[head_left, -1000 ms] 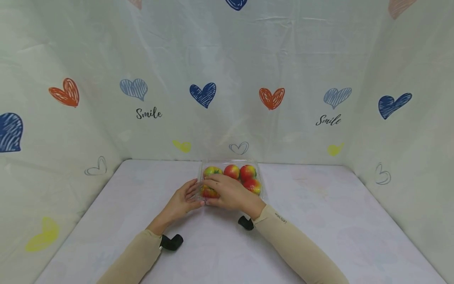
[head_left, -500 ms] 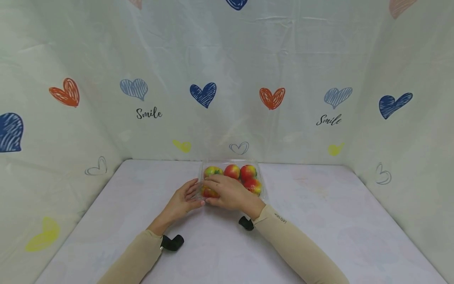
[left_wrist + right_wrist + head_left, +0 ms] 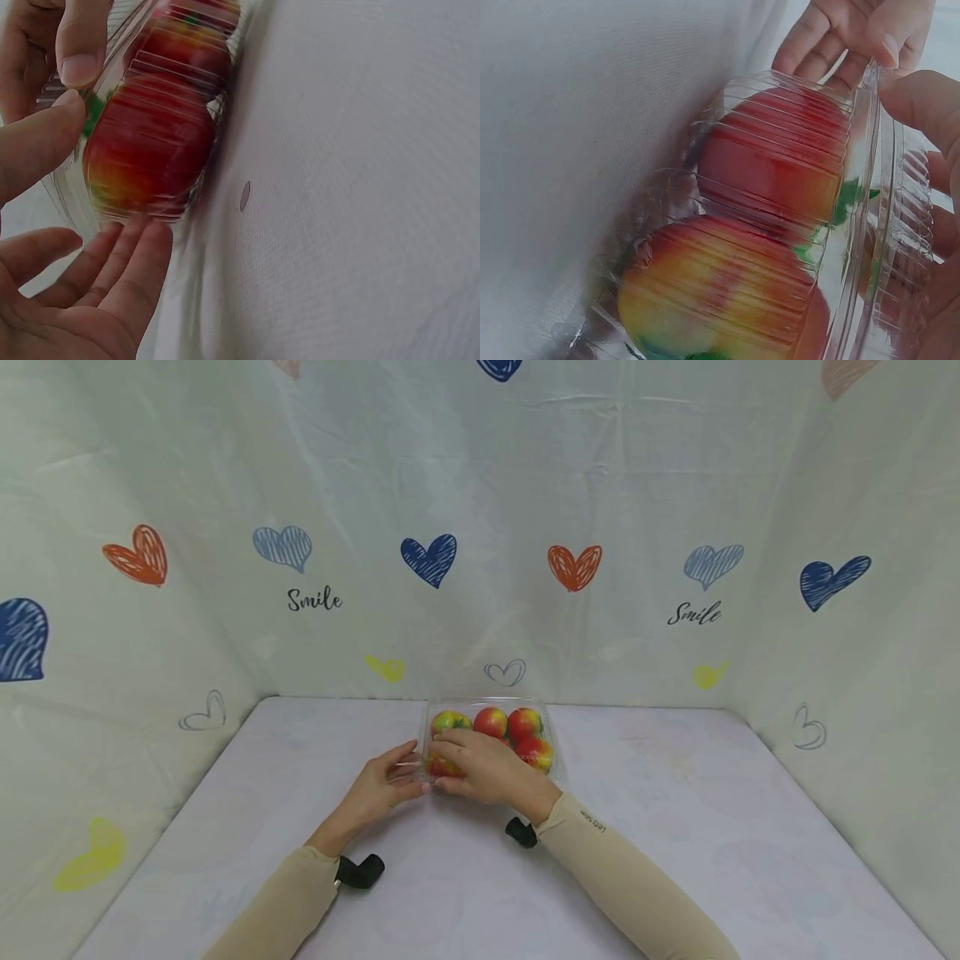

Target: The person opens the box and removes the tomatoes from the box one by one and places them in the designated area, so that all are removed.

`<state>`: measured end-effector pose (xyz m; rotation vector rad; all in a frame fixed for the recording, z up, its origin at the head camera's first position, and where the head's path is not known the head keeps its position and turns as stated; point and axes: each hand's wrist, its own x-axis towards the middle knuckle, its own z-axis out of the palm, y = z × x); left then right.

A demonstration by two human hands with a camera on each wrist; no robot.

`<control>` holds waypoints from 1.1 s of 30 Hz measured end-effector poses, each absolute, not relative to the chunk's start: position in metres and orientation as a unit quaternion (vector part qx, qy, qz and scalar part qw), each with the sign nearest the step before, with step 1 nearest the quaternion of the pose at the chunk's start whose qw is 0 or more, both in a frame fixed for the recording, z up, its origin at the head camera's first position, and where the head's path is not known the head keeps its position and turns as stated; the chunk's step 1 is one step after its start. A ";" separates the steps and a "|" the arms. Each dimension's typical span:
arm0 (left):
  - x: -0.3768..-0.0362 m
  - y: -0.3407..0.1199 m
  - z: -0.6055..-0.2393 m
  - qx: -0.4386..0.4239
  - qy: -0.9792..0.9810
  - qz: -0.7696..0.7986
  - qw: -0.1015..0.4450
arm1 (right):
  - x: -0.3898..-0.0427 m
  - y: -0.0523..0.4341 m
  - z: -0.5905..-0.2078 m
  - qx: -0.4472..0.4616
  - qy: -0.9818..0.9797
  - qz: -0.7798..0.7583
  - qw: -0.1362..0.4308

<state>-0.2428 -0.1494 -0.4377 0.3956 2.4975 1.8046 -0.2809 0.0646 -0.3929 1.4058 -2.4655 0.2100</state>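
A clear plastic fruit box (image 3: 553, 735) holding several red and yellow-green apples (image 3: 490, 723) sits at the back middle of the table. Across its near left part lies my right hand (image 3: 483, 768), fingers spread over the top and thumb at the front rim. My left hand (image 3: 381, 789) is at the left end, fingers extended. In the left wrist view, the left fingertips (image 3: 154, 232) meet the ribbed end wall, and its thumb is by the rim corner near the right thumb. Through the side wall, the right wrist view shows a red apple (image 3: 772, 165). My right palm hides some apples.
White table cover (image 3: 660, 843) extends on both sides and in front of the box. A cloth backdrop (image 3: 495, 618) printed with hearts stands behind it. Black wrist mounts (image 3: 362, 871) stick out from both sleeves.
My left hand has shifted slightly left, its fingers easing back a little from the box end. The right hand and the box look unmoved.
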 end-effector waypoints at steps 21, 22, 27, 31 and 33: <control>-0.243 -0.145 -0.438 0.123 0.767 0.629 0.021 | -0.284 0.062 -0.388 0.462 -0.877 0.061 0.119; -0.243 -0.144 -0.438 0.120 0.766 0.631 0.019 | -0.285 0.062 -0.388 0.461 -0.878 0.060 0.117; -0.243 -0.143 -0.438 0.114 0.761 0.638 0.013 | -0.286 0.060 -0.386 0.463 -0.877 0.046 0.117; -0.243 -0.141 -0.438 0.108 0.760 0.640 0.011 | -0.287 0.061 -0.386 0.465 -0.877 0.039 0.117; -0.242 -0.141 -0.437 0.105 0.762 0.640 0.009 | -0.288 0.061 -0.386 0.469 -0.874 0.038 0.119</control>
